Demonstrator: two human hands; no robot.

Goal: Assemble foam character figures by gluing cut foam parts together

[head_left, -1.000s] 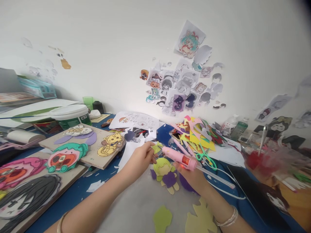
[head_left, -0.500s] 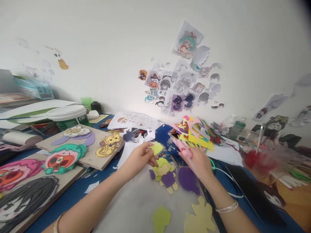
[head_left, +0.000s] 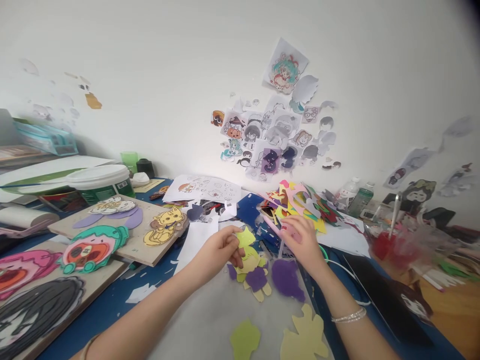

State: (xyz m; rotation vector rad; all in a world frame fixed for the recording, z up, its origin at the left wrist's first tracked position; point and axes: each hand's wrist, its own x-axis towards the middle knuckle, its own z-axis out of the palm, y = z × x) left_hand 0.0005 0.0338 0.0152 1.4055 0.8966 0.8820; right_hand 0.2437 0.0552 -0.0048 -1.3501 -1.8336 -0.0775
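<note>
My left hand point(head_left: 219, 252) pinches a small yellow-green foam piece point(head_left: 245, 237) and holds it on the head of a little foam doll point(head_left: 255, 272) with yellow hair and a purple dress. My right hand point(head_left: 305, 242) rests over the pink glue gun point(head_left: 275, 230), which lies on the table pointing toward the scrap pile; the fingers curl on its body. A purple foam cut-out point(head_left: 287, 277) lies beside the doll. Two yellow-green foam shapes point(head_left: 245, 340) lie nearer me.
A heap of coloured foam scraps point(head_left: 300, 202) and green scissors sit behind my right hand. Boards with foam characters point(head_left: 93, 245) fill the left. A white-lidded tub point(head_left: 101, 182), printed sheets point(head_left: 204, 187), bottles point(head_left: 350, 192) and a red cup point(head_left: 386, 242) stand around. Drawings hang on the wall.
My right hand has carried the glue gun away from the doll and lowered it onto the table by the scraps. My left hand has brought the yellow piece down onto the doll's head.
</note>
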